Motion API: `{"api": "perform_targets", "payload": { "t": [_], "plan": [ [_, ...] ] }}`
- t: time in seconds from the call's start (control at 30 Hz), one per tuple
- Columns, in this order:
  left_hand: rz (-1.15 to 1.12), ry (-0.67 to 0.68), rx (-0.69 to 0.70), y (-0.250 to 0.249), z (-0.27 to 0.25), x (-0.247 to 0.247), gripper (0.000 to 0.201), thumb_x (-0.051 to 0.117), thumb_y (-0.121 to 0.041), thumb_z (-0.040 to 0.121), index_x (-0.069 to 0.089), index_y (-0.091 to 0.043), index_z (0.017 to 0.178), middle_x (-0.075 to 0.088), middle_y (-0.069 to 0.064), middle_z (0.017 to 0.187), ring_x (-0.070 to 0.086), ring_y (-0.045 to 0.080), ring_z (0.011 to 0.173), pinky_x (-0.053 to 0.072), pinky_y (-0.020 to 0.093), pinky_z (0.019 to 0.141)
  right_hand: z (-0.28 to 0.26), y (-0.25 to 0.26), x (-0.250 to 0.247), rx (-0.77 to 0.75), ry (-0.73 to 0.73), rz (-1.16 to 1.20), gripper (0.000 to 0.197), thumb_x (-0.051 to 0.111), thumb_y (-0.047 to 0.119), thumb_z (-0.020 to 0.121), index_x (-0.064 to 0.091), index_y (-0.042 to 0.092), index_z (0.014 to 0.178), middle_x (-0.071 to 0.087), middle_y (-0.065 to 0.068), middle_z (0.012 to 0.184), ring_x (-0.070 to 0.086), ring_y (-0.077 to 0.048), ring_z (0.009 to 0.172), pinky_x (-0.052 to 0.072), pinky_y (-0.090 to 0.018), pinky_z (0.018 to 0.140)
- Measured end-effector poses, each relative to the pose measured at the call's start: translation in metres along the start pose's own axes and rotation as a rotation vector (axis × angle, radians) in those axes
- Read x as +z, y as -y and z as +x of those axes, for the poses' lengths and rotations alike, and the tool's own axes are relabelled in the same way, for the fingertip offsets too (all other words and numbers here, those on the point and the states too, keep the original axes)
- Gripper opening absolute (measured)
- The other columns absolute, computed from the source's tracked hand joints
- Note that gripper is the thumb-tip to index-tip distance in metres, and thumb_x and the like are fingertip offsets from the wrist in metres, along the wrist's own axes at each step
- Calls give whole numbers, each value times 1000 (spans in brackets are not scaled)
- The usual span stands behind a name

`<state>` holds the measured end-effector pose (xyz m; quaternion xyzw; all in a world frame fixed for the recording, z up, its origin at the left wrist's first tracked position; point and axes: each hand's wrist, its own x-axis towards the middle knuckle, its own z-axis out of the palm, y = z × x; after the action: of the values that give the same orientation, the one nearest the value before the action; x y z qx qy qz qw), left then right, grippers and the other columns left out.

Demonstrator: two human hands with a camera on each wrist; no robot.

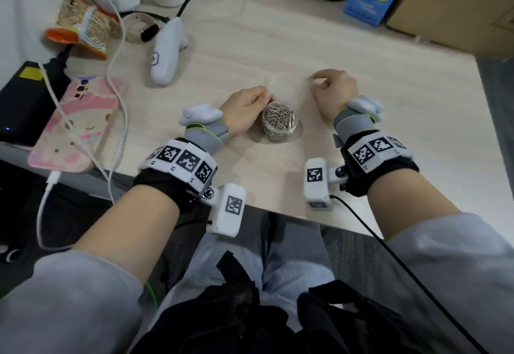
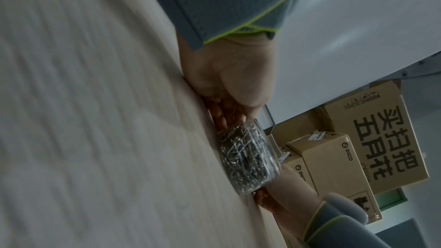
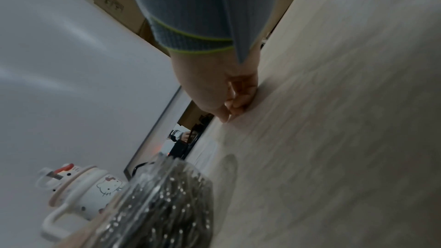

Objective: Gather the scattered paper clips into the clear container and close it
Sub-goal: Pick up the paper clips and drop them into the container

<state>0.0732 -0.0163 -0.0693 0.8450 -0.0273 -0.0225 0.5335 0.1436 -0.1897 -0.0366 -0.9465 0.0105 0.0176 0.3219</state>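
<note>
Clear plastic container (image 1: 279,122), uncapped and full of silver paper clips (image 1: 281,116), is standing on the wooden surface (image 1: 389,120) between both hands. Left hand (image 1: 244,109) is curling beside it at nine o'clock, pinching the transparent lid (image 1: 281,86). Right hand (image 1: 335,93), at two o'clock, is pinching something small against the surface.

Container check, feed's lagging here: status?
Left hand holds lid. Right hand pinching a clip on the table. Container open, nearly full. Nothing blocking.

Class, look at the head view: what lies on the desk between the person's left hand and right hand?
In the head view, the clear lid lies between the left hand and right hand, with the clip-filled clear container just nearer.
</note>
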Motion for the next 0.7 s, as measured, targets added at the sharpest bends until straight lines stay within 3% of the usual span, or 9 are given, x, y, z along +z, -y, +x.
{"api": "perform_targets", "payload": {
  "t": [0.07,0.17,0.27,0.37,0.5,0.57,0.7],
  "plan": [
    [-15,11,-2,1,1,0,48,32,-41,85,63,-7,99,62,5,91,51,15,86,44,38,91,4,0,1,13,-11,-26,27,51,16,87,68,20,108,56,0,80,51,-18,78,41,-21,73],
    [-31,33,-8,2,2,-1,43,32,-41,85,62,-12,96,60,1,85,53,10,78,44,34,85,8,-2,5,45,-36,-8,20,54,18,85,66,21,100,58,-1,84,57,-22,81,48,-24,76],
    [-63,40,-14,2,3,-1,35,31,-40,84,58,-19,92,58,-10,75,51,-10,62,42,18,73,8,-2,6,38,-35,9,29,54,20,85,58,24,114,65,-6,93,63,-27,94,46,-28,76],
    [-78,36,-25,2,3,-1,37,31,-39,84,59,-18,93,57,-13,75,51,-12,58,41,11,67,12,0,3,42,2,-31,36,51,26,91,54,28,127,66,-9,112,62,-28,103,46,-27,81],
    [-72,45,-20,4,5,-1,44,32,-33,91,62,-2,100,57,-12,75,51,-14,58,40,6,64,12,5,2,52,18,-60,21,53,35,89,64,26,104,68,-9,106,64,-28,93,45,-25,71],
    [-78,41,-12,6,6,0,44,32,-33,90,62,-3,99,57,-12,75,51,-13,58,40,8,66,12,6,3,47,36,-76,15,54,32,88,64,25,97,69,-7,102,63,-27,85,43,-24,68],
    [-69,32,-7,7,7,0,42,32,-29,93,62,-2,100,57,-12,75,50,-13,58,39,7,65,10,9,5,26,92,-92,8,54,26,83,62,27,83,71,-9,96,68,-30,77,58,-35,73]
  ]
}}
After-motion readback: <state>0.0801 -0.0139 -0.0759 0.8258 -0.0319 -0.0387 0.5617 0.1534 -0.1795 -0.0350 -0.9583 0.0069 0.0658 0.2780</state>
